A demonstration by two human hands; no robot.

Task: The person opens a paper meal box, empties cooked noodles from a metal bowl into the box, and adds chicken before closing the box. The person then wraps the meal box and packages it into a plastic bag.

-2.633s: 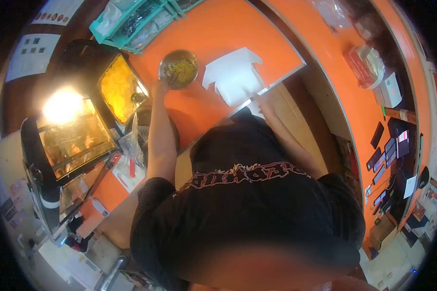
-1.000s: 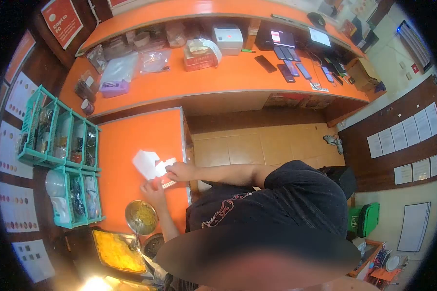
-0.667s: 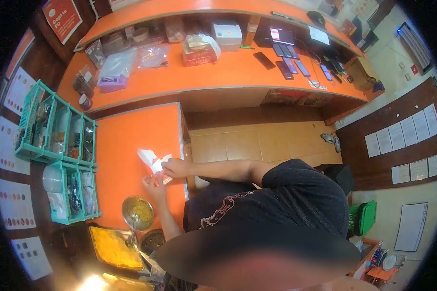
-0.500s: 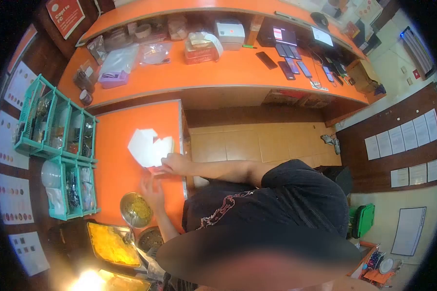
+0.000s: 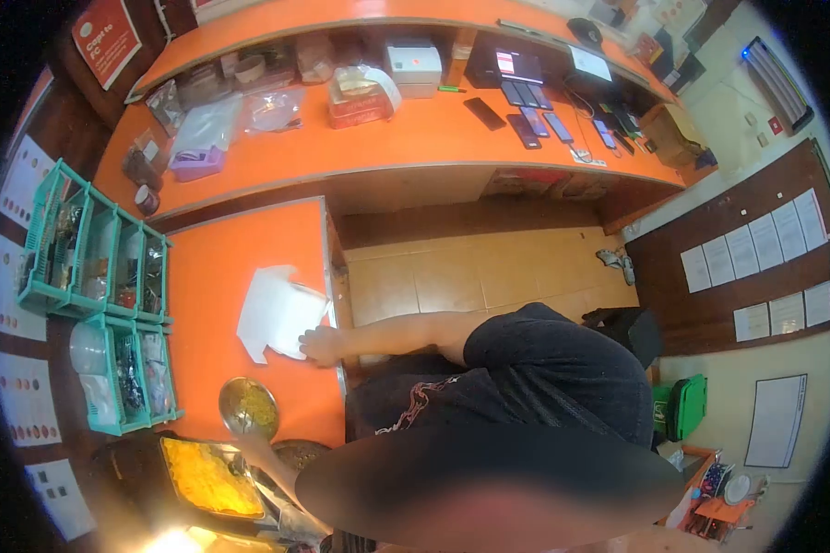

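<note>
An open white takeaway box (image 5: 281, 315), its flaps spread, rests on the orange side table (image 5: 249, 241). My right hand (image 5: 321, 346) is at the box's near right corner, with its fingers curled on the edge. Below the box stands a round metal bowl (image 5: 249, 405) with yellow-green food in it. My left hand (image 5: 256, 452) is just below this bowl, beside a tray of bright yellow food (image 5: 210, 477). Its fingers are smeared and hard to see, so any hold is unclear. A dark round pan (image 5: 300, 453) is partly hidden behind my left forearm.
Teal baskets (image 5: 101, 249) with packets line the left side. On the long orange counter (image 5: 304, 152) are plastic bags, a red-and-white box (image 5: 364, 97), a white printer (image 5: 413, 66) and several phones (image 5: 530, 124). A bright light glows at bottom left. A green bin (image 5: 687, 407) stands at right.
My left hand has moved down from beside the box to below the bowl. The box has tipped so its flaps spread differently, with my right hand still at its corner. The view has shifted slightly.
</note>
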